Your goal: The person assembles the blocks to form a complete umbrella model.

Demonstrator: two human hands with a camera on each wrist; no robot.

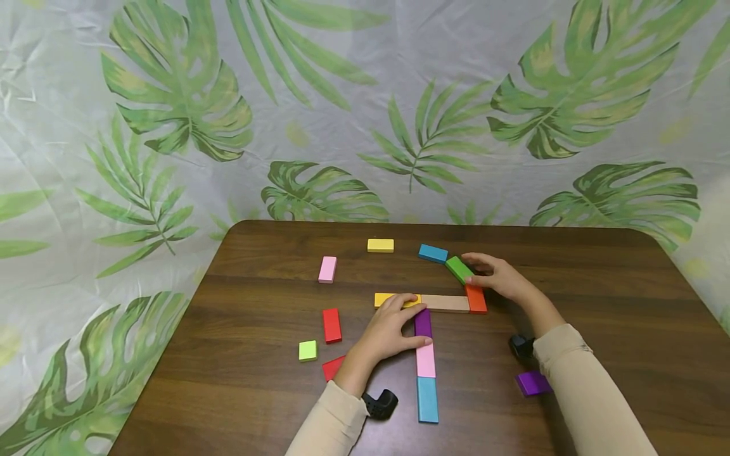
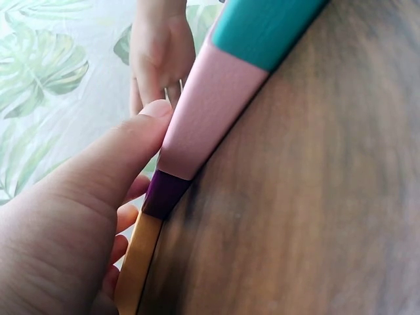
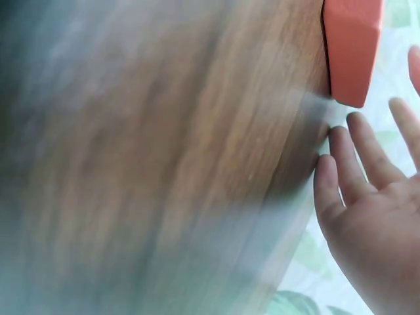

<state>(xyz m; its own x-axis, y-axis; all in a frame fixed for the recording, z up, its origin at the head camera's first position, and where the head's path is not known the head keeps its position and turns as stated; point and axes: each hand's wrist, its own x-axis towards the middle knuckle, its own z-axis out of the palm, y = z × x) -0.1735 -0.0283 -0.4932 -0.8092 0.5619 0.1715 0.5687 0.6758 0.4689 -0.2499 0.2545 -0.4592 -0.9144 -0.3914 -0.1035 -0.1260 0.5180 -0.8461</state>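
My left hand (image 1: 383, 332) spreads over a row of wooden blocks: its fingers rest at the orange-yellow block (image 1: 383, 300), its thumb touches the edge of a pink block (image 2: 209, 105). A purple block (image 1: 423, 324) lies between, and a teal block (image 1: 428, 400) ends the upright line. A beige block (image 1: 446, 304) continues sideways to a red-orange block (image 1: 476, 301). From there a green block (image 1: 459, 269) and a blue block (image 1: 433, 253) curve up and left. My right hand (image 1: 503, 280) is beside the green and red-orange blocks, fingers loosely extended, nothing gripped.
Left of the row lie a light pink block (image 1: 327, 270), a red block (image 1: 332, 325), a lime block (image 1: 308, 351) and a second red block (image 1: 333, 367) partly under the left wrist. A yellow block (image 1: 380, 246) sits farther back. Beside the right sleeve is another purple block (image 1: 531, 384).
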